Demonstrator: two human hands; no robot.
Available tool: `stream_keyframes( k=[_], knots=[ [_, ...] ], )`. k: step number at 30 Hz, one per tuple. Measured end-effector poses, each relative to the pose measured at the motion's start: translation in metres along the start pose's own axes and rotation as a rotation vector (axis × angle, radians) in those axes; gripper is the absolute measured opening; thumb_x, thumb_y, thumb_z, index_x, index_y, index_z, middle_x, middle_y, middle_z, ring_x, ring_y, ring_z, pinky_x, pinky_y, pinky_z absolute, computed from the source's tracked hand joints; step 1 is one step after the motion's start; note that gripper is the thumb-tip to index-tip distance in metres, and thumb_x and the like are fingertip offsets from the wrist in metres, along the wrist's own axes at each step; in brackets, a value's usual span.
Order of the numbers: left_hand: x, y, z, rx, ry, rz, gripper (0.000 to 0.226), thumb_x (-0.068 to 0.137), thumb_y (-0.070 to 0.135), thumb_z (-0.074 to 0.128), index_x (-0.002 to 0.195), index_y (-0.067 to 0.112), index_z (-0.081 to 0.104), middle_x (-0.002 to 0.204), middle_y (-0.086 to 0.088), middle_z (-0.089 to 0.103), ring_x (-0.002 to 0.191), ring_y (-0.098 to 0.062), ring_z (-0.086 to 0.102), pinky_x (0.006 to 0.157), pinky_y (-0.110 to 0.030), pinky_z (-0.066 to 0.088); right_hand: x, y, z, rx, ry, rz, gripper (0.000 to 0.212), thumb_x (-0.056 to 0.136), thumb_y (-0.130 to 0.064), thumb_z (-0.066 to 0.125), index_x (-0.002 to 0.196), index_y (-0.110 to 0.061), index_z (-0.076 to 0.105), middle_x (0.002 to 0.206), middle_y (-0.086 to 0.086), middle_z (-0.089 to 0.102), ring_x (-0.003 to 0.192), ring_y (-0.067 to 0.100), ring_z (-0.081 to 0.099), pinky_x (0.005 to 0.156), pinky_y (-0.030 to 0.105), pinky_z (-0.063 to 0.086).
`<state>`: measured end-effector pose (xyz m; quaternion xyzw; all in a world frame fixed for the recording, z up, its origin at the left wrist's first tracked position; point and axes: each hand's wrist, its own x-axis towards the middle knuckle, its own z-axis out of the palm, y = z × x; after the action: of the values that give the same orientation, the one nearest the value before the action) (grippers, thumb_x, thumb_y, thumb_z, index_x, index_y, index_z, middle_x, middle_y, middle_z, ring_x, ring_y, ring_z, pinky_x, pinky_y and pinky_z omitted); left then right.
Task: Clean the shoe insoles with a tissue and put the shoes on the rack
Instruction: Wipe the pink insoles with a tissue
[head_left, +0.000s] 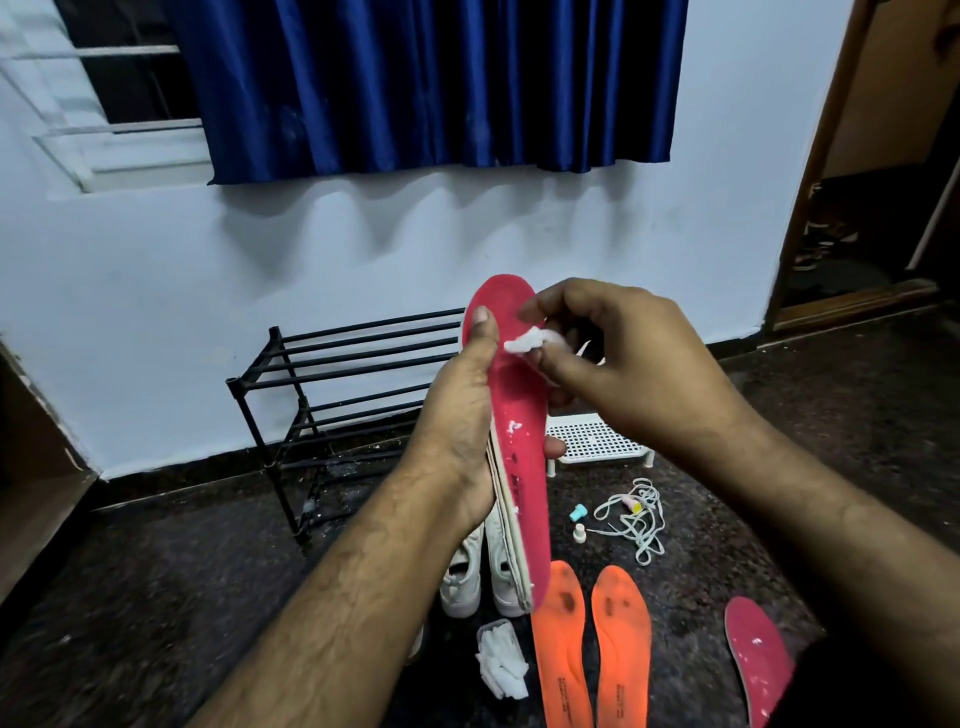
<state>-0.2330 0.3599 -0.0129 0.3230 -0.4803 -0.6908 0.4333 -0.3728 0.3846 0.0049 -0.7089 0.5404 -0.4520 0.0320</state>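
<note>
Left hand (464, 415): grips the pink insole (511, 410) upright at mid-length; steady it
Right hand (618, 358): pinches tissue wad (527, 341) against the toe end; wipe downward over white flecks
Shoes (483, 566): on floor below the hands; rack (332, 374) beyond the left hand

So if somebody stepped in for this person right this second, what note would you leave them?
Left hand holds a pink insole upright, with what looks like another insole stacked behind it.
Right hand pinches a small wad of tissue against the insole's upper part.
On the floor: two orange insoles, another pink insole, spare tissues, white shoes, loose laces.
The rack holds nothing visible.
Done: cannot tell which insoles are clean; white specks remain on both pink ones.
Left: finish wiping, rack the shoes.
</note>
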Motion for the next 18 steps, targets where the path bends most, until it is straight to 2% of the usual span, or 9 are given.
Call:
stream_keyframes(
  k=[2,3,6,8,10,12,15,16,18],
  knots=[
    [0.001,-0.003,0.006,0.018,0.048,0.009,0.062,0.099,0.063,0.038,0.116,0.011,0.067,0.078,-0.004,0.069,0.053,-0.016,0.064,0.049,-0.034,0.052,-0.002,-0.004,0.002,-0.046,-0.02,-0.008,0.011,0.083,-0.026,0.076,0.093,-0.027,0.072,0.071,-0.012,0.064,0.067,0.003,0.061,0.063,0.013,0.045],
    [0.002,-0.005,0.008,0.033,0.074,0.025,0.058,0.099,0.061,0.041,0.116,0.011,0.064,0.076,-0.003,0.067,0.053,-0.016,0.062,0.047,-0.034,0.052,-0.002,-0.003,0.003,-0.107,-0.042,-0.019,0.007,0.083,-0.029,0.075,0.088,-0.027,0.071,0.07,-0.012,0.063,0.066,0.003,0.059,0.06,0.013,0.041],
    [0.0,-0.008,0.014,0.079,0.096,0.046,0.051,0.101,0.055,0.042,0.112,0.009,0.062,0.064,0.0,0.066,0.048,-0.015,0.062,0.039,-0.031,0.052,0.001,0.009,0.003,-0.279,-0.028,0.008,0.011,0.084,-0.038,0.071,0.088,-0.028,0.069,0.078,-0.008,0.06,0.07,0.008,0.055,0.064,0.028,0.042],
    [-0.001,-0.009,0.016,0.087,0.095,0.036,0.055,0.102,0.055,0.04,0.118,0.008,0.063,0.075,-0.008,0.071,0.054,-0.022,0.068,0.038,-0.03,0.052,0.006,0.019,-0.005,-0.359,0.066,0.03,0.015,0.086,-0.039,0.069,0.095,-0.028,0.072,0.085,-0.006,0.061,0.079,0.015,0.057,0.07,0.034,0.048],
    [-0.002,-0.008,0.015,0.086,0.113,0.036,0.057,0.101,0.059,0.039,0.121,0.011,0.063,0.089,-0.017,0.073,0.061,-0.033,0.072,0.039,-0.031,0.052,0.007,0.02,-0.011,-0.356,0.113,-0.029,0.015,0.088,-0.038,0.068,0.099,-0.03,0.073,0.087,-0.007,0.06,0.083,0.015,0.055,0.075,0.036,0.049],
    [0.001,-0.007,0.012,0.07,0.134,0.032,0.059,0.099,0.062,0.04,0.123,0.013,0.063,0.092,-0.016,0.074,0.066,-0.036,0.072,0.046,-0.036,0.055,0.005,0.013,-0.013,-0.269,-0.006,-0.158,0.014,0.088,-0.036,0.07,0.099,-0.03,0.076,0.086,-0.007,0.06,0.083,0.012,0.052,0.075,0.034,0.046],
    [0.002,-0.006,0.007,0.066,0.135,0.005,0.058,0.099,0.062,0.04,0.122,0.014,0.064,0.08,-0.008,0.072,0.054,-0.021,0.066,0.048,-0.038,0.058,0.001,0.008,-0.008,-0.374,-0.282,-0.335,0.014,0.084,-0.032,0.076,0.098,-0.033,0.079,0.086,-0.008,0.059,0.087,0.013,0.05,0.069,0.033,0.044],
    [0.001,-0.005,0.007,0.067,0.126,-0.013,0.057,0.099,0.061,0.04,0.122,0.014,0.063,0.081,-0.008,0.073,0.058,-0.023,0.069,0.047,-0.038,0.058,0.002,0.013,-0.009,-0.437,-0.285,-0.34,0.015,0.083,-0.031,0.078,0.098,-0.033,0.079,0.085,-0.007,0.059,0.086,0.015,0.05,0.067,0.032,0.043],
    [-0.001,-0.004,0.007,0.054,0.089,-0.045,0.056,0.101,0.059,0.038,0.126,0.014,0.059,0.095,-0.011,0.077,0.074,-0.033,0.075,0.045,-0.039,0.058,0.006,0.024,-0.015,-0.518,-0.168,-0.307,0.014,0.083,-0.029,0.079,0.096,-0.032,0.08,0.083,-0.003,0.059,0.083,0.02,0.051,0.065,0.03,0.04]
  ],
)
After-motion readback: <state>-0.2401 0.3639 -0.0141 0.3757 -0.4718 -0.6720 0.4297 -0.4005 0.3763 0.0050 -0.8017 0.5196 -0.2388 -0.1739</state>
